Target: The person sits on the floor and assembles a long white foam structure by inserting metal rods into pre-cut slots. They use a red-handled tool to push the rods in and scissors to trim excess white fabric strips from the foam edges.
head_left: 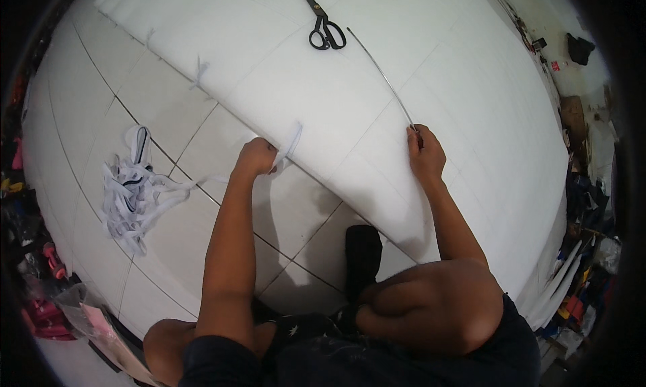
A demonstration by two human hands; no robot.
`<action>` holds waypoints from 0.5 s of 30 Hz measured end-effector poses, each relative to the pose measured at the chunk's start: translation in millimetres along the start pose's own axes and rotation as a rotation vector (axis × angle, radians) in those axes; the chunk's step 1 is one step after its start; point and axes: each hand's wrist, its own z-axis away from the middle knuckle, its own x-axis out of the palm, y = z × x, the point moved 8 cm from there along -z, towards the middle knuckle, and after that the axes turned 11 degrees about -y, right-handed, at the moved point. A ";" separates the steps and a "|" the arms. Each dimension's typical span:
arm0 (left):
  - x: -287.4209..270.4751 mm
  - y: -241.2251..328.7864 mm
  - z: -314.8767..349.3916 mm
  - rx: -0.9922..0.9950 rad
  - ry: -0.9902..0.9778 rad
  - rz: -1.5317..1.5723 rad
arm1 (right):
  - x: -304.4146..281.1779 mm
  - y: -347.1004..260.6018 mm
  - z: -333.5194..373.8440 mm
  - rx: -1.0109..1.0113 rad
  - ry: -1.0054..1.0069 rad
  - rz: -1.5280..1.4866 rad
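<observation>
My left hand [258,156] is closed at the near edge of a thick white padding sheet [383,64], gripping a white fabric strip [291,143] that rises in a loop over the edge. From that hand the strip trails left to a tangled heap of the same white strip [141,195] on the floor. In my closed right hand [426,157] is a long, thin metal rod [385,77], slightly bent, pointing away over the sheet; its near end is partly hidden by my fingers. Black-handled scissors [323,25] lie on the sheet beyond the rod's tip.
Short strip ends [198,72] stick up along the sheet's left edge. White tiles [81,138] form the floor. My foot in a black sock [363,252] is beside the sheet. Plastic bags and cloth [50,316] crowd the left side; assorted items [582,299] line the right.
</observation>
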 end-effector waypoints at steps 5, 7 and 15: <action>9.4 -25.2 13.7 -0.041 -0.221 0.031 | -1.6 -6.7 -2.5 0.025 -0.057 0.086; 17.4 -31.6 19.2 -0.076 -0.225 0.436 | -10.7 -11.0 -4.8 0.023 -0.074 0.152; 3.7 -10.5 59.8 0.078 -0.288 0.502 | 16.1 -187.6 32.3 -0.493 -0.526 -0.324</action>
